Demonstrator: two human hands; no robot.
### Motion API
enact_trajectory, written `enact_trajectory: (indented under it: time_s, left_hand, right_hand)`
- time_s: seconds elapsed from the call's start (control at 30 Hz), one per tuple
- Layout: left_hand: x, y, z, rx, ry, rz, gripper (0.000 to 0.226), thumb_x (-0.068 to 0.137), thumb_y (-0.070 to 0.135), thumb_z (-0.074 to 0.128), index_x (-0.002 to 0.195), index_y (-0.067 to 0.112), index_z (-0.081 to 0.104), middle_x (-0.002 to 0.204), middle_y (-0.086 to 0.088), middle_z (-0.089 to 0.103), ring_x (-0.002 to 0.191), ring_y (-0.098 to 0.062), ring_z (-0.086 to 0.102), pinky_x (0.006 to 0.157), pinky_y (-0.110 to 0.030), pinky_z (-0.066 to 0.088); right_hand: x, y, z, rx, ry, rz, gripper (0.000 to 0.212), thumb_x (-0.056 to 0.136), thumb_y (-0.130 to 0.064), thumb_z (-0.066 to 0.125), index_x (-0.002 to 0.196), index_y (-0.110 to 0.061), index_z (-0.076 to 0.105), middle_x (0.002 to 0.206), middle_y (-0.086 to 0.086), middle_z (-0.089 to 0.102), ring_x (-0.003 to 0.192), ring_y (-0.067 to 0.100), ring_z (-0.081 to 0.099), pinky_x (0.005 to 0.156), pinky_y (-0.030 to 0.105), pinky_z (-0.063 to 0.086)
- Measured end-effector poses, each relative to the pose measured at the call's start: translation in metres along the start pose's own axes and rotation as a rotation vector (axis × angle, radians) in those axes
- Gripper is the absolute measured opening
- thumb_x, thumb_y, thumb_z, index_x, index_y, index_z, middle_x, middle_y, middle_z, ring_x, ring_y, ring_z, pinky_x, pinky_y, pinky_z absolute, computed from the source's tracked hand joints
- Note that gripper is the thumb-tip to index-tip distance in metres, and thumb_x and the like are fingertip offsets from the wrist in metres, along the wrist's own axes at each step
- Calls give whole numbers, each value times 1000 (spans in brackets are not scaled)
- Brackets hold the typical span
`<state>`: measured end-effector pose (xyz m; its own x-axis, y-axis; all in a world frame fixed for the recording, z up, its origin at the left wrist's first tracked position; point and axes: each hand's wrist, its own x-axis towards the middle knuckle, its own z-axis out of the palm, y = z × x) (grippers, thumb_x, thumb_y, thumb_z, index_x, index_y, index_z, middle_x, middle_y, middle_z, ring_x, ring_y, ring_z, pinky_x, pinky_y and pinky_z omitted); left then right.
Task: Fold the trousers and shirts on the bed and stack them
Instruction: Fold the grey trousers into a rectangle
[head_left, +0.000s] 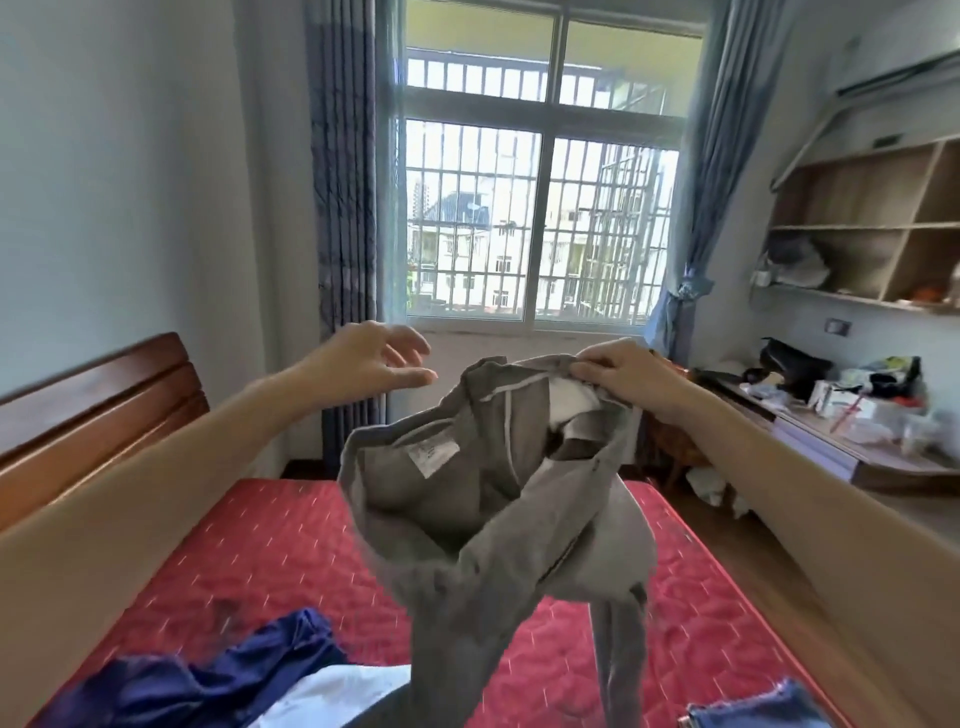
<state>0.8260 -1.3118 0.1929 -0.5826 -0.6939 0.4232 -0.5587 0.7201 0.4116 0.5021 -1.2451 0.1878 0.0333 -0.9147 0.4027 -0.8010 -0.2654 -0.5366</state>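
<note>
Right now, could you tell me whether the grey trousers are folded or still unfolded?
Unfolded. The grey trousers hang loose from the right hand, which pinches the waistband, legs dangling above the bed.

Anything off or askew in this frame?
Yes: the grey trousers hang lopsided and twisted, waistband pinched only by the right hand. The left hand is open beside them, holding nothing. The trousers look inside out: white pocket lining and label show.
</note>
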Motion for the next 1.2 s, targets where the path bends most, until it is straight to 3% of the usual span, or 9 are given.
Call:
enact_trajectory:
  time_s: [0.13, 0.27, 0.37, 0.57, 0.63, 0.73, 0.83, 0.97, 1.2]
  left_hand:
    - [27, 44, 33, -54, -86, 73, 81, 74, 56, 71, 140, 17, 43, 132, 8, 50, 118, -8, 48, 99, -22, 37]
    - [46, 67, 51, -59, -25, 47, 17, 84, 30, 73, 87, 15, 65, 80, 3, 59, 81, -17, 53, 65, -17, 37]
    - [56, 78, 57, -142, 136, -55, 16, 85, 20, 70, 81, 5, 71, 82, -9, 67, 83, -22, 58, 75, -30, 45]
    - [67, 98, 64, -253, 188, -274, 16, 85, 12, 60, 71, 4, 61, 63, -8, 46, 70, -20, 47, 59, -30, 35]
    - [68, 102, 65, -273, 203, -273, 16, 86, 14, 60, 74, 4, 61, 65, -10, 46, 70, -21, 47, 61, -30, 36]
    - [65, 103, 63, -168, 168, -219, 25, 89, 16, 60, 82, -6, 68, 75, -14, 58, 74, -22, 54, 64, -30, 42]
    - [52, 99, 59, 189, 97, -91, 21, 93, 24, 58, 93, 5, 66, 89, -7, 67, 82, -22, 60, 64, -24, 42]
    - [29, 91, 68, 483, 84, 137, 53, 87, 51, 62, 131, 25, 49, 118, 5, 60, 100, -21, 62, 81, -33, 46]
    - [21, 98, 79, 395, 301, 142, 47, 93, 40, 53, 127, 15, 32, 90, -4, 67, 77, -32, 66, 70, -39, 52]
  right_hand:
    - [13, -39, 11, -33, -67, -195, 15, 93, -11, 62, 94, -2, 73, 73, 7, 65, 63, 2, 53, 62, 12, 40]
    - [22, -62, 3, -145, -31, -314, 13, 86, -12, 69, 97, -10, 77, 74, -6, 69, 62, -13, 57, 66, 5, 40]
    - [18, -57, -10, -183, 88, -224, 16, 84, -26, 73, 97, -18, 77, 88, -4, 74, 75, -7, 61, 81, 19, 49]
    - [-26, -19, 13, -132, 54, 260, 103, 72, -56, 76, 150, -14, 23, 149, 10, 37, 132, 28, 40, 103, 34, 37]
    - [-48, 0, 30, -164, 54, 361, 79, 79, -43, 75, 141, -11, 40, 135, 13, 53, 123, 32, 51, 94, 34, 43]
    - [-61, 14, 33, -227, 237, 267, 21, 87, -28, 64, 84, -8, 68, 87, 16, 70, 90, 36, 64, 68, 37, 43]
    - [-45, 4, 6, -190, 306, 171, 18, 84, -14, 63, 72, -2, 70, 66, 10, 63, 72, 29, 62, 63, 38, 43]
    - [-15, -33, -13, -300, 204, 63, 22, 84, -5, 58, 96, -8, 76, 83, 5, 68, 87, 21, 60, 76, 31, 46]
    - [8, -83, -12, -240, 201, -65, 38, 76, 4, 51, 96, -13, 77, 96, 7, 74, 94, 21, 65, 86, 42, 53]
